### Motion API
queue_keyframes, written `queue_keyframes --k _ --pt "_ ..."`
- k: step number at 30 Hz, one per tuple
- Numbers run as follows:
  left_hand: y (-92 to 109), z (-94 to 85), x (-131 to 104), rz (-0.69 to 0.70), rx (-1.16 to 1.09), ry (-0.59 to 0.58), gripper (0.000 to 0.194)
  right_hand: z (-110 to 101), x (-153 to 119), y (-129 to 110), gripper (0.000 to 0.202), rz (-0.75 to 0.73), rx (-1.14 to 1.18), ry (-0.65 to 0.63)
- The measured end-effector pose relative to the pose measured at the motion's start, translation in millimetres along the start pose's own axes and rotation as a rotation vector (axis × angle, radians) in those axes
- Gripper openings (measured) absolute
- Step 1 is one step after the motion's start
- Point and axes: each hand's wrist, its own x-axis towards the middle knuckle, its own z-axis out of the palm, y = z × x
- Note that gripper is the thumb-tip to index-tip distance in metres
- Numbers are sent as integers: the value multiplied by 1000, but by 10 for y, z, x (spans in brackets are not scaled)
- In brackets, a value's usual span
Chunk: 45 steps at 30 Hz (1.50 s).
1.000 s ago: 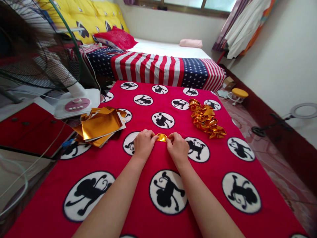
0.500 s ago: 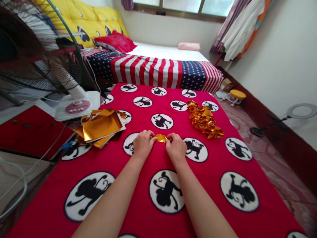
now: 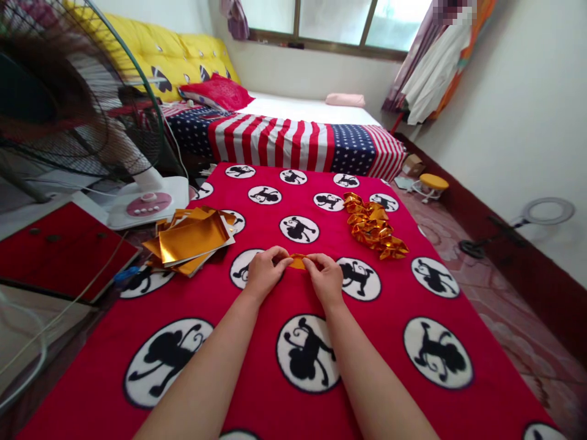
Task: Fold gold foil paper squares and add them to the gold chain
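A small piece of folded gold foil paper [image 3: 298,262] is stretched between my two hands, just above or on the red cloth. My left hand [image 3: 266,269] pinches its left end between thumb and fingers. The right end is pinched by my right hand [image 3: 326,276]. Fingertips cover both ends, so only the middle shows. To the left lies a loose stack of flat gold foil sheets [image 3: 195,239] with pale edges. On the right, several folded gold foil pieces [image 3: 373,226] sit bunched in a slanting row.
The red cloth [image 3: 367,348] with monkey prints covers the table. A fan [image 3: 149,205] stands at the left beside a red-topped box [image 3: 64,250]. Behind is a bed with a flag-pattern cover [image 3: 293,143]. A yellow stool [image 3: 433,181] and a ring light [image 3: 548,211] are at the right.
The foil piece is tilted differently and now looks duller orange, with a raised edge. Both hands still pinch its ends. The whole view has shifted slightly.
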Motion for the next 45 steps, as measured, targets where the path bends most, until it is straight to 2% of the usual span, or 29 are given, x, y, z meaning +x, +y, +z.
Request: queue_keyframes --k 5,11,17,19,22,26,32,38,45 --pt "-6 30 -23 46 -126 -48 16 11 0 -12 16 -47 105 -19" --pt "7 30 -22 -63 -341 -71 18 22 -24 -70 17 -42 180 -29" --pt "38 20 -34 -81 -346 -31 21 50 -29 -81 14 -53 210 0" --pt "40 25 -39 -74 -398 0 16 46 -23 -69 14 -48 236 23" --pt "43 21 -48 -55 -497 44 25 35 -9 -43 15 -7 287 61" --pt "46 22 -52 -54 -579 30 21 31 4 -24 15 3 337 53" --pt "22 41 -43 -51 -601 52 19 26 5 -41 14 -18 351 50" --pt "20 4 -39 -45 -407 103 9 14 -6 -79 13 -60 328 23" --pt "52 -14 -55 -109 -597 44 16 -6 -12 -109 14 -73 310 10"
